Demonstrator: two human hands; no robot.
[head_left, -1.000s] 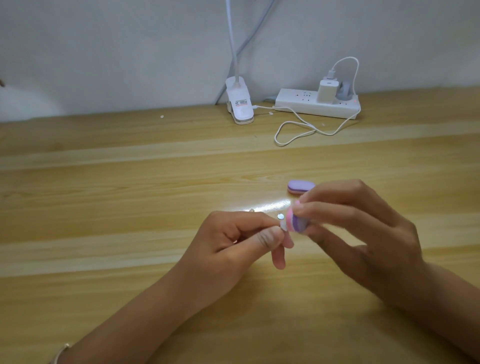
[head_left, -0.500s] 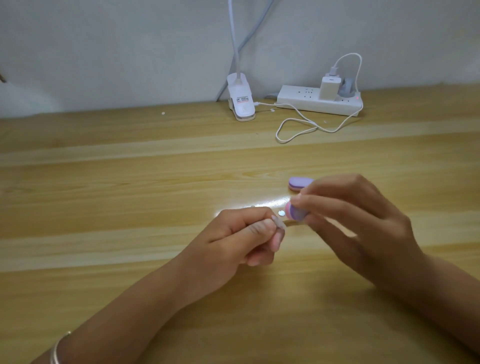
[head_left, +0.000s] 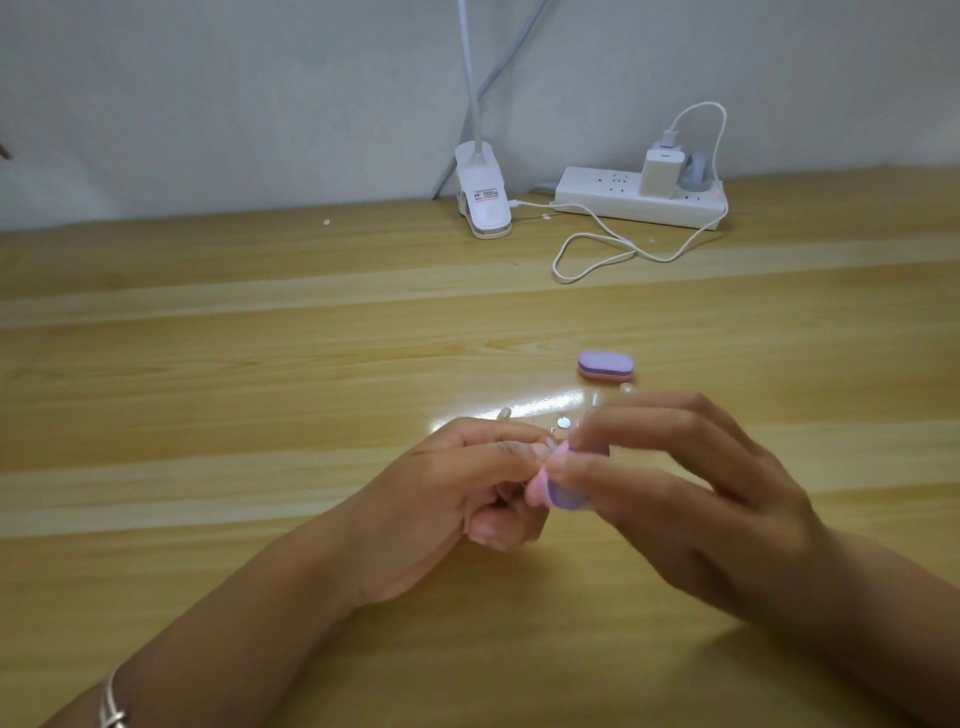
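Observation:
My right hand (head_left: 696, 483) pinches a small pink and purple buffer block (head_left: 558, 491) between thumb and fingers. The block rests against the fingertips of my left hand (head_left: 457, 499), whose fingers are curled inward over the wooden table (head_left: 260, 364). What lies between the left fingertips is hidden. A second purple and pink buffer block (head_left: 605, 365) lies flat on the table just beyond my hands. A small shiny round piece (head_left: 563, 422) sits on the table above my fingers.
At the back by the wall stand a white clip lamp base (head_left: 483, 200) and a white power strip (head_left: 639, 200) with a charger plugged in. A white cable (head_left: 597, 249) loops on the table in front of them.
The buffer block in my right hand has moved down along my left fingertips. My left fingers have curled in further. The view has shifted slightly.

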